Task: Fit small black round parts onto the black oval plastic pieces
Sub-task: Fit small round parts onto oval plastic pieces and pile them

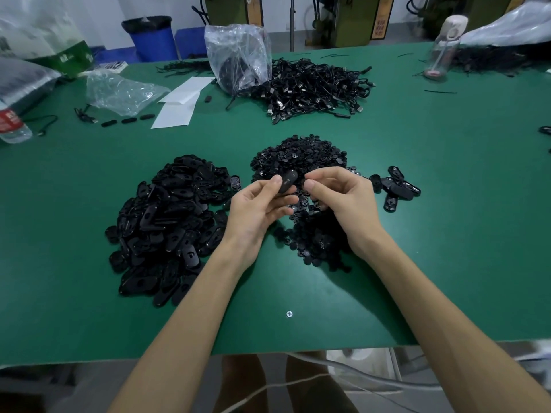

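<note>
Green table (432,248) bears oval pieces (167,228); blue bin (153,44) stands behind.

Premises: small-parts assembly workshop. Evidence: green bench (417,234) carrying bulk heaps of black oval pieces (167,222), round parts (298,153) and bundled cables (313,87). Olive cabinets (351,22) behind, possibly machinery.

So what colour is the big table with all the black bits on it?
Green all over. The table shows plainly in the head view.
</note>
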Tool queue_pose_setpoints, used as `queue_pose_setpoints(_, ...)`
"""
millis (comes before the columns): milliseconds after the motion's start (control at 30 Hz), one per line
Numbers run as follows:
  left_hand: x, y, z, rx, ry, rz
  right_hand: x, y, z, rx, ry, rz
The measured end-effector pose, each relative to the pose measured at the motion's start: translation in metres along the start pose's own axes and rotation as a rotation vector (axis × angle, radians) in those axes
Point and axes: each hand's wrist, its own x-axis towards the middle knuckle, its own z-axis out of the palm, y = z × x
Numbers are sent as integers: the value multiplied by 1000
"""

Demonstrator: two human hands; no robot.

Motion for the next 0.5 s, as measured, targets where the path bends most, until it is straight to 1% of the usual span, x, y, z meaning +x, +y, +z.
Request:
queue_pose_setpoints(133,-1,-1,4,-74,-58,-54,0,-1,0,100,-26,75)
queue_pose_setpoints(233,-1,-1,5,-88,-94,-77,0,-1,0,162,-31,109)
queue_pose_setpoints(333,-3,-2,5,-5,-127,-16,1,0,-2,223,-40,132)
queue_pose_setpoints(433,-4,-5,7,145,-139,93,2,1,-1,220,-69,133)
queue_pose_setpoints(500,-4,-6,9,185,-128,146,2,2,0,232,-80,130)
